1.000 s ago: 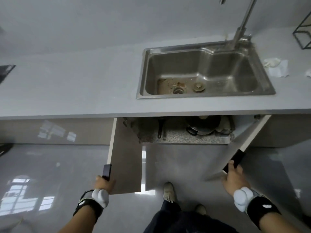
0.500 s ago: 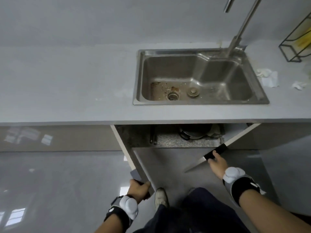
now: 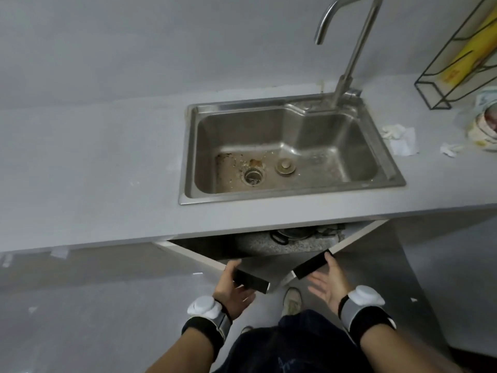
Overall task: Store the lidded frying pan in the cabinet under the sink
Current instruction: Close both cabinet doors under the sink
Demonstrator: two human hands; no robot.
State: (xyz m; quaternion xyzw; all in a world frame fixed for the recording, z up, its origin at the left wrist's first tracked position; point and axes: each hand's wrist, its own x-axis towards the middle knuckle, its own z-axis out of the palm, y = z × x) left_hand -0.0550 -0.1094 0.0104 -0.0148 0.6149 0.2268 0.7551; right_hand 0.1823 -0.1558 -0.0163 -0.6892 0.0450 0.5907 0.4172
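Observation:
The lidded frying pan point(image 3: 291, 233) sits inside the cabinet under the steel sink point(image 3: 290, 154); only a dark sliver of it shows below the counter edge. Both cabinet doors stand partly ajar, angled toward each other. My left hand point(image 3: 232, 285) has open fingers pressed against the left door point(image 3: 204, 258) by its black handle point(image 3: 251, 281). My right hand point(image 3: 329, 281) is flat and open, fingertips touching the right door point(image 3: 357, 239) at its black handle point(image 3: 312, 267). Neither hand grips anything.
A tall faucet point(image 3: 349, 49) rises behind the sink. At the right of the grey countertop point(image 3: 94, 168) stand a black wire rack point(image 3: 457, 57) with a yellow roll, crumpled paper point(image 3: 399, 135) and a tape roll point(image 3: 484, 125). My shoe point(image 3: 293, 301) is on the glossy floor.
Both doors have swung inward from wide open to nearly meeting. My hands let go of the handles and now push with open palms. The view has risen, hiding most of the pan.

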